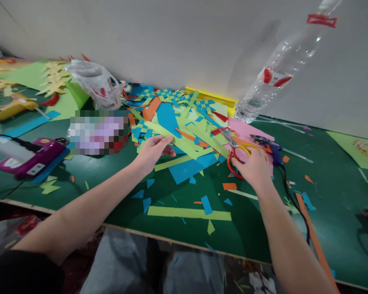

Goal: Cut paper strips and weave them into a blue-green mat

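Observation:
My left hand (153,152) pinches the near end of a light green paper strip (184,143) that lies across a heap of green, blue and orange paper pieces (178,118). My right hand (255,167) closes around the red and yellow handles of a pair of scissors (233,151). The scissors rest on the green table (334,192) with the blades pointing toward the heap. Woven blue and green paper squares (168,96) lie at the back of the heap.
A clear plastic bottle (279,69) leans against the wall at the back right. A blue glue gun (268,145) lies just beyond my right hand. A purple device (33,157) and a plastic bag (95,83) sit to the left. Paper scraps litter the table's front edge.

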Demonstrator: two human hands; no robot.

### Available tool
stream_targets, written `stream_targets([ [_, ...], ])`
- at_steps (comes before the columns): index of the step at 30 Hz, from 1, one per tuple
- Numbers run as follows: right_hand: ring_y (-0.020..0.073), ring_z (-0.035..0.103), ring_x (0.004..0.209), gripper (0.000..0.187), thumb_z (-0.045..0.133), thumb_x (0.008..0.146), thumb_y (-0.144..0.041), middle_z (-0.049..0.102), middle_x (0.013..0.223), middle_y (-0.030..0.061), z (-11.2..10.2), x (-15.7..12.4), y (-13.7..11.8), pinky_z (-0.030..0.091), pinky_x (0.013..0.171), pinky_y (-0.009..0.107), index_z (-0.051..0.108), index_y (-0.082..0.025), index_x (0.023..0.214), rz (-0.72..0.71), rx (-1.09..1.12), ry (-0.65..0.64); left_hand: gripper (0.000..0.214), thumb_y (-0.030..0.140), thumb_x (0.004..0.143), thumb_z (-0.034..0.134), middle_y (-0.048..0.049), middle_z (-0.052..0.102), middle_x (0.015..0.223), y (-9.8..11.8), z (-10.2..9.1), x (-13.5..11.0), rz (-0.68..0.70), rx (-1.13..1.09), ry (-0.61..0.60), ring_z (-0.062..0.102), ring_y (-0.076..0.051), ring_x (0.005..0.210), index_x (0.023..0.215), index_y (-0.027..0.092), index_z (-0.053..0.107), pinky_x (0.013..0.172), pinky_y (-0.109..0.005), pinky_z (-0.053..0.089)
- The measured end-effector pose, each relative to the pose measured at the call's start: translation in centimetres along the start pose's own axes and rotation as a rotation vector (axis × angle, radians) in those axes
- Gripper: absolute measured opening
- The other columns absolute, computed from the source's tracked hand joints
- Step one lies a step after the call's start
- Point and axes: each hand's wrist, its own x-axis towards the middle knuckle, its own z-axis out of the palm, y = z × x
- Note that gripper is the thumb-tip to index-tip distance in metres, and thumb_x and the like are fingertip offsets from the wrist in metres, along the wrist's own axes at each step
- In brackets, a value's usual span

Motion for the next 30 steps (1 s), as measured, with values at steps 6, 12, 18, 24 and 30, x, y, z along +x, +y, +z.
stream_targets([
  [6, 0.0345, 0.057, 0.103, 0.046, 0.053, 0.081, -0.049, 0.063, 0.102, 0.0175, 0.3, -0.1, 0.1, 0.046, 0.084, 0.048, 0.06, -0.013, 0.109, -0.072, -0.116, -0.069, 0.028, 0.04, 0.071, 0.073, -0.0003, 0.064, 0.066, 0.5, -0.2, -0.1, 0.073, 0.02, 0.005, 0.059, -0.009, 0.051, 0.072, 0.013, 0.063, 0.057, -0.024, 0.053],
  [12, 0.0343, 0.06, 0.091, 0.049, 0.046, 0.085, -0.054, 0.064, 0.096, 0.0191, -0.3, -0.5, -0.5, 0.041, 0.081, 0.05, 0.064, -0.012, 0.103, -0.062, -0.32, -0.091, 0.03, 0.039, 0.069, 0.076, -0.0002, 0.064, 0.058, 0.5, -0.1, -0.4, 0.099, 0.131, 0.015, 0.062, -0.011, 0.051, 0.07, 0.013, 0.063, 0.057, -0.024, 0.054],
  [18, 0.0354, 0.057, 0.094, 0.05, 0.042, 0.087, -0.054, 0.065, 0.095, 0.0193, -1.0, -0.7, -1.0, 0.037, 0.082, 0.05, 0.065, -0.01, 0.097, -0.095, -0.47, -0.101, 0.033, 0.039, 0.064, 0.08, -0.0012, 0.066, 0.054, 0.5, 0.0, -0.5, 0.086, 0.172, 0.033, 0.065, -0.014, 0.051, 0.067, 0.012, 0.061, 0.055, -0.026, 0.054],
  [24, 0.0311, 0.058, 0.097, 0.036, 0.049, 0.088, -0.041, 0.066, 0.099, 0.0156, -1.6, -1.2, -2.7, 0.041, 0.085, 0.046, 0.059, -0.014, 0.109, -0.251, -0.049, 0.081, 0.033, 0.039, 0.065, 0.08, -0.0047, 0.07, 0.061, 0.1, 0.1, -0.7, 0.115, 0.194, -0.058, 0.068, -0.017, 0.056, 0.078, 0.011, 0.068, 0.057, -0.028, 0.056],
  [30, 0.0241, 0.059, 0.103, 0.041, 0.056, 0.089, -0.042, 0.063, 0.116, 0.0086, -1.6, -3.2, -5.7, 0.048, 0.089, 0.04, 0.05, -0.023, 0.124, -0.513, 0.375, -0.299, 0.026, 0.038, 0.07, 0.076, -0.0047, 0.073, 0.064, 0.0, 0.3, -1.0, 0.136, 0.28, -0.196, 0.069, -0.017, 0.059, 0.079, 0.014, 0.073, 0.061, -0.028, 0.058],
])
